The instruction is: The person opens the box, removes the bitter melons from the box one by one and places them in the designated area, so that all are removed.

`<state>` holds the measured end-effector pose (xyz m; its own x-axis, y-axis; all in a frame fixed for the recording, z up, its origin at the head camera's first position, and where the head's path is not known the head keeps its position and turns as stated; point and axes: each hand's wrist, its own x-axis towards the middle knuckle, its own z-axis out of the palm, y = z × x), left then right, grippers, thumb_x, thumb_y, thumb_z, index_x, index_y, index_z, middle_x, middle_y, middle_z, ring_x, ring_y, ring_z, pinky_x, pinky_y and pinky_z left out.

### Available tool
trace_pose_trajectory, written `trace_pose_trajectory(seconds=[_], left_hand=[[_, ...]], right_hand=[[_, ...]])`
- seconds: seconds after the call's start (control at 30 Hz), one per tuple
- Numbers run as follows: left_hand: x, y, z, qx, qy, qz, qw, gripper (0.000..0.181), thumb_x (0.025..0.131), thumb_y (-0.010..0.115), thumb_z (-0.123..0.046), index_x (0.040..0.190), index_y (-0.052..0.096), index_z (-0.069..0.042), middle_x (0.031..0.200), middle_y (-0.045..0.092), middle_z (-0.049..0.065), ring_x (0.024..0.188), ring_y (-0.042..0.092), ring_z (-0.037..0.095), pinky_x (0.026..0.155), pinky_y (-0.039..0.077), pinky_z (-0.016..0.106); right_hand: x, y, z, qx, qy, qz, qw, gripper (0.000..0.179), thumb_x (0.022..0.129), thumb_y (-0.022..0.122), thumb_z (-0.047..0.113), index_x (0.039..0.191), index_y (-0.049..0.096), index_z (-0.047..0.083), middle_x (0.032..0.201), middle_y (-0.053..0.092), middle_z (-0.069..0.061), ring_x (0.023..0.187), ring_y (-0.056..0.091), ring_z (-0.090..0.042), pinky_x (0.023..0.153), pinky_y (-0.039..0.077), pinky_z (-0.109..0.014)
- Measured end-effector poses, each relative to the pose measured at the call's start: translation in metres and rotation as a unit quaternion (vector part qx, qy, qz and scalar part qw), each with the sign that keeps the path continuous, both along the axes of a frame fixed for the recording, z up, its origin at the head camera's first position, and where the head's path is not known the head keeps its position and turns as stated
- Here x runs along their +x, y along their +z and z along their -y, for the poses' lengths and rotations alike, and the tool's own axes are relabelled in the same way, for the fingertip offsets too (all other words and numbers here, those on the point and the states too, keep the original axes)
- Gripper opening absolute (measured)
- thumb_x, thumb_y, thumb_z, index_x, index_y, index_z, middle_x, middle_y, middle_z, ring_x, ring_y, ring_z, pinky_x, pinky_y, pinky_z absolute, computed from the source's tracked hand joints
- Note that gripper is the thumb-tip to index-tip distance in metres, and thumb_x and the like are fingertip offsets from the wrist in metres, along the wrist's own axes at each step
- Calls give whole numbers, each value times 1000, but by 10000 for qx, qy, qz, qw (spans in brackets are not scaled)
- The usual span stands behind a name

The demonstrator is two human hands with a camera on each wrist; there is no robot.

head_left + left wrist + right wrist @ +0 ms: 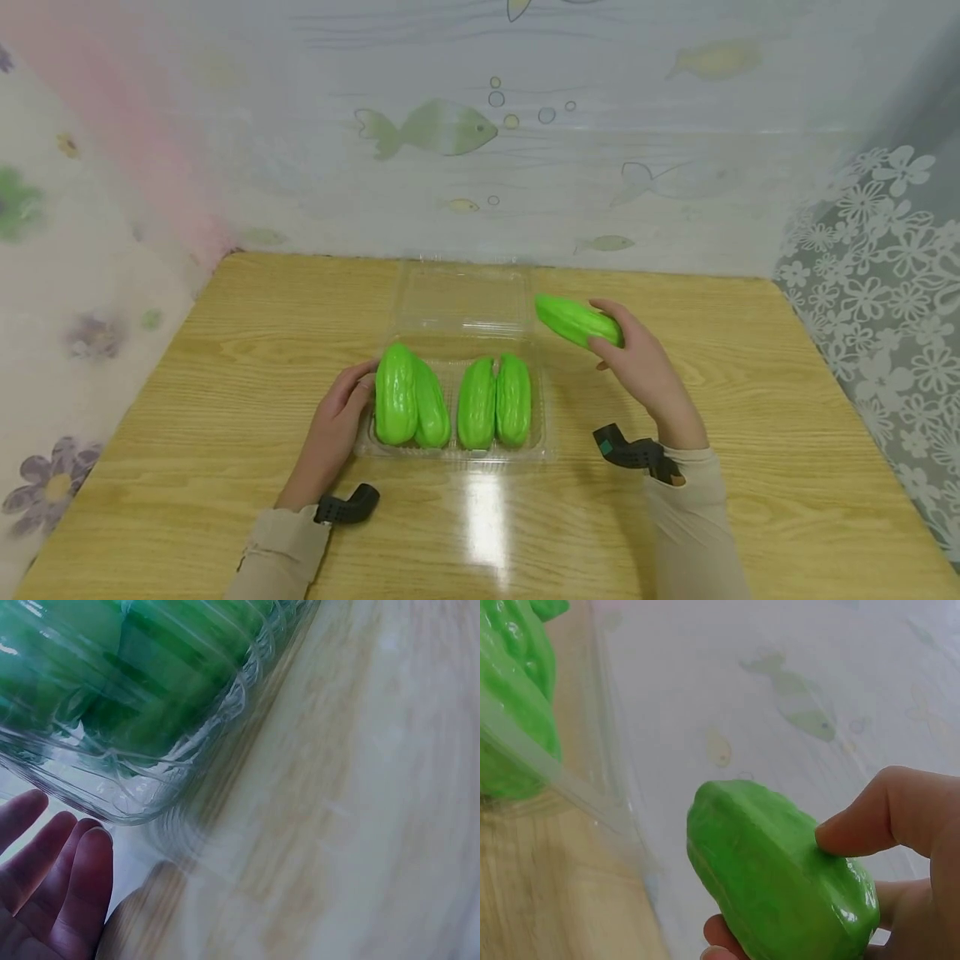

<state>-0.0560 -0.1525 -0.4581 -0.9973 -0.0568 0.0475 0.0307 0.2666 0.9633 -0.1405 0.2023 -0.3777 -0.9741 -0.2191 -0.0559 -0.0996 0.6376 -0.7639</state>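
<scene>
A bright green, ridged bitter melon (576,320) is in my right hand (637,358), raised to the right of a clear plastic clamshell box (546,433). In the right wrist view the thumb presses one side of this bitter melon (769,862), with fingertips underneath. More bitter melons stand in the box: a left pair (396,396) leaning together and a right pair (476,404) side by side. My left hand (337,417) is at the box's left side. The left wrist view shows its fingers (86,877) extended near the clear wall; whether they touch it I cannot tell.
The box's transparent lid (465,296) lies folded back towards the wall (300,167), which has printed fish. A wooden table (750,467) bears everything. Black camera mounts sit on the left wrist (348,505) and the right wrist (630,450).
</scene>
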Motion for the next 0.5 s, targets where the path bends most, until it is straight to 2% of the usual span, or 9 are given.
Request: trace_pose_trajectory(seconds=[0.2,0.5], left_hand=[[-2,-2,1,17,-42,-19,10000,35,97,37,-32,128,46,-19,127,45,-6,121,36,13,100,27,37],[-4,-2,2,-19,-51,21,10000,37,96,37,-33,129,45,-17,128,44,-5,121,36,13,100,28,37]], right_hand=[[-3,-4,-3,-279,-68,180,9994,53,92,42,23,141,23,20,126,40,-15,92,51,-36,76,45,-46],[-10,-13,-11,-304,-287,236,9988,54,94,40,38,141,24,16,131,35,-17,94,51,-37,78,44,-48]])
